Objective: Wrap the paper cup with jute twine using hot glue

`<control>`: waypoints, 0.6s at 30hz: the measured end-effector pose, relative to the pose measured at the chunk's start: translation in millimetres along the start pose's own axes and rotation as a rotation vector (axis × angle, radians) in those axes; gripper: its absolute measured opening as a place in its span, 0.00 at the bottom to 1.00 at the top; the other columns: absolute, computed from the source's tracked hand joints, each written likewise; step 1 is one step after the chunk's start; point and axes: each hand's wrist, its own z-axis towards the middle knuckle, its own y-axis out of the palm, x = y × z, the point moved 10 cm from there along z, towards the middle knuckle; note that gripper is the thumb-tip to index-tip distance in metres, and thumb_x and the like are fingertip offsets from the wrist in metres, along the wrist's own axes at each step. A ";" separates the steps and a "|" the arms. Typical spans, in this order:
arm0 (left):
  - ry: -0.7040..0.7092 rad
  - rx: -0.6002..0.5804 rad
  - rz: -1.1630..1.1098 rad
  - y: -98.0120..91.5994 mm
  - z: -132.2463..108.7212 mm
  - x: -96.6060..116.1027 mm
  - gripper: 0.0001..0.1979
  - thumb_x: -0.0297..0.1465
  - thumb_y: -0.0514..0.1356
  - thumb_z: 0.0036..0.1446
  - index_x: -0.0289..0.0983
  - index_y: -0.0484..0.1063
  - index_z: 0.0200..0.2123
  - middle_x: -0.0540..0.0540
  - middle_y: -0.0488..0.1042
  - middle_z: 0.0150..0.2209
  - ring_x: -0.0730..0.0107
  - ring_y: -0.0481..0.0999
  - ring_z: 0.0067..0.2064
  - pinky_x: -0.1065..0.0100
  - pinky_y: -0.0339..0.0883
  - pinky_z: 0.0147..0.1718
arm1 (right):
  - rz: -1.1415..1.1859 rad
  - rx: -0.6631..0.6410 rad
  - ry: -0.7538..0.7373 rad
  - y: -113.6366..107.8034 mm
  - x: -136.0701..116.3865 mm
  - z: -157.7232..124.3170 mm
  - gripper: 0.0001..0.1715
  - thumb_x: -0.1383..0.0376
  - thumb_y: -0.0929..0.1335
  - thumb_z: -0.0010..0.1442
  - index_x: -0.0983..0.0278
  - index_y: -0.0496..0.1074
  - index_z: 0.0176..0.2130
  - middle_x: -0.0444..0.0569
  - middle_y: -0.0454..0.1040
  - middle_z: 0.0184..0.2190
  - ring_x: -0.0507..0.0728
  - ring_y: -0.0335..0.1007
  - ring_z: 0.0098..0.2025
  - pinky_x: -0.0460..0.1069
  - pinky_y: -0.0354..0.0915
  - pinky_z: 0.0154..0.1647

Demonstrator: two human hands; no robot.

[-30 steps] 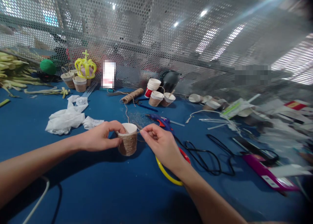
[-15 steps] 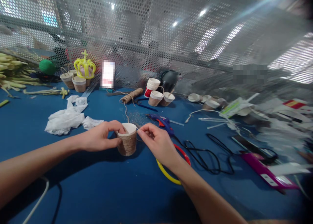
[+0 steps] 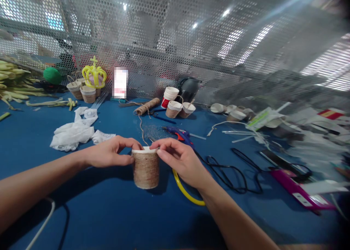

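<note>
A paper cup wrapped in brown twine (image 3: 146, 171) is held just above the blue table, its base tipped toward me and its white rim away. My left hand (image 3: 112, 151) grips the left side of the rim, fingers inside and thumb outside. On the right side, my right hand (image 3: 177, 157) pinches the rim between thumb and fingers. From the rim a strand of twine (image 3: 141, 128) runs back to a twine roll (image 3: 147, 106). Behind my right hand lies a blue glue gun (image 3: 179, 134); a yellow and red ring (image 3: 188, 195) is partly under that wrist.
Crumpled white cloth (image 3: 69, 135) lies at left. Farther back stand small twine-wrapped cups (image 3: 89, 94), a yellow crown (image 3: 94, 77) and stacked paper cups (image 3: 170, 94). A black cable (image 3: 226, 175) and a magenta power strip (image 3: 295, 190) spread at right. A perforated metal screen (image 3: 153, 35) closes off the back.
The cup has tipped so its wrapped side faces me and its base comes nearer. My right hand has moved left from beside the cup onto its rim.
</note>
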 end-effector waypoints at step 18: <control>-0.097 0.158 -0.451 -17.1 1.4 -16.7 0.11 0.29 0.64 0.44 0.33 0.70 0.33 0.44 0.72 0.39 0.64 0.69 0.43 0.64 0.59 0.44 | 0.161 -0.025 0.022 -4.1 9.2 0.3 0.06 0.65 0.65 0.55 0.63 0.64 0.27 0.45 0.68 0.31 0.52 0.63 0.35 0.48 0.60 0.38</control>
